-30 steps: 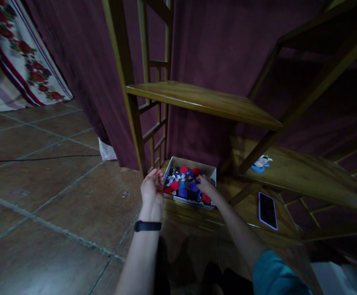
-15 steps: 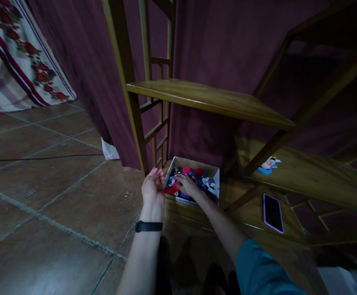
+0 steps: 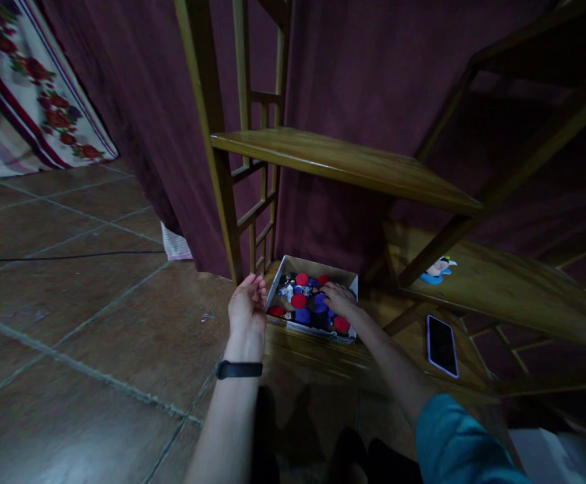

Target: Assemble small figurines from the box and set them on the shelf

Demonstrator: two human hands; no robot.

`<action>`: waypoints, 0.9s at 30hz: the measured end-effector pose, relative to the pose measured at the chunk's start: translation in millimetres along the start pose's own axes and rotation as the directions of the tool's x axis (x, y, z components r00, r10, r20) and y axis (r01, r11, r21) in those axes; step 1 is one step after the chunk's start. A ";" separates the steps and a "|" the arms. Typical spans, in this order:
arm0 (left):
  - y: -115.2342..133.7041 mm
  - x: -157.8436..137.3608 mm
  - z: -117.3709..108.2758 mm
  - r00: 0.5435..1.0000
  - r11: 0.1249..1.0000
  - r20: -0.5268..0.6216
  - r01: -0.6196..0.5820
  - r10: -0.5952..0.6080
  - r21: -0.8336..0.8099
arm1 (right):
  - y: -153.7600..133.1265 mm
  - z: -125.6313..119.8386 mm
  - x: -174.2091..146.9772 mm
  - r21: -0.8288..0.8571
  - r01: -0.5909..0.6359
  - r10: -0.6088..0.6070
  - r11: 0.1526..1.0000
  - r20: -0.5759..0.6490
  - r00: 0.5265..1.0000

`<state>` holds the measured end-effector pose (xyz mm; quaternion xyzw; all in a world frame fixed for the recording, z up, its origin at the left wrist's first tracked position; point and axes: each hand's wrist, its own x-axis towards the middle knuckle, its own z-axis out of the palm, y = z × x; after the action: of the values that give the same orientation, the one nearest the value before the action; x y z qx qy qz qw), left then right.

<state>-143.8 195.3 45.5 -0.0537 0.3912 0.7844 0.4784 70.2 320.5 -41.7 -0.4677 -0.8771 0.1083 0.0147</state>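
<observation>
A shallow cardboard box stands on the low shelf, filled with small dark blue and white figures and round red and blue pieces, such as a red disc. My right hand reaches into its right side, fingers stretched out over the pieces; no held item shows, and the fingertips are partly lost among the dark pieces. Just left of the box, my left hand is raised palm up with its fingers loosely curled and nothing visible in it. A dark band circles my left wrist.
A wooden shelf board juts out above the box, beside an upright post. To the right lie a phone and a small pig-like figurine on wooden boards. A thin cable crosses the tiled floor.
My right hand has moved from the left-middle of the box to its right side, uncovering red and blue pieces. My left hand has barely moved. The view has shifted slightly.
</observation>
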 end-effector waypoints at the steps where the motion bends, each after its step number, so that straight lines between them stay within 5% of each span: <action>1: -0.3 0.1 0.5 1.000 1.000 0.001 0.002 -0.002 0.003 | 4.8 -1.3 -3.3 0.008 -0.016 0.017 1.000 -0.035 0.999; 7: -4.1 -1.9 4.4 1.000 1.000 0.001 0.014 -0.014 0.012 | 6.2 -1.8 -25.2 0.162 0.041 -0.013 0.986 -0.172 0.985; 12: -7.8 -1.6 5.0 1.000 0.999 0.012 0.027 -0.028 0.020 | -10.5 18.9 -41.4 0.311 0.099 -0.073 0.945 -0.094 0.993; 16: -10.2 0.1 5.1 0.999 0.999 0.009 0.042 -0.042 0.031 | -25.5 35.9 -42.8 0.418 0.116 -0.060 0.901 -0.145 0.988; 23: -14.5 -5.8 10.8 0.997 0.996 0.036 0.068 -0.070 0.053 | -63.1 45.0 -19.7 0.632 0.122 0.012 0.765 -0.204 0.979; 27: -15.9 -8.4 12.5 0.996 0.994 0.038 0.083 -0.086 0.066 | -56.6 38.9 -18.8 0.599 0.047 0.106 0.799 -0.218 0.970</action>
<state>-123.1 201.4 48.9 -0.0388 0.4037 0.7513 0.5206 29.6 267.6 -66.6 -0.4622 -0.7818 0.3229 0.2663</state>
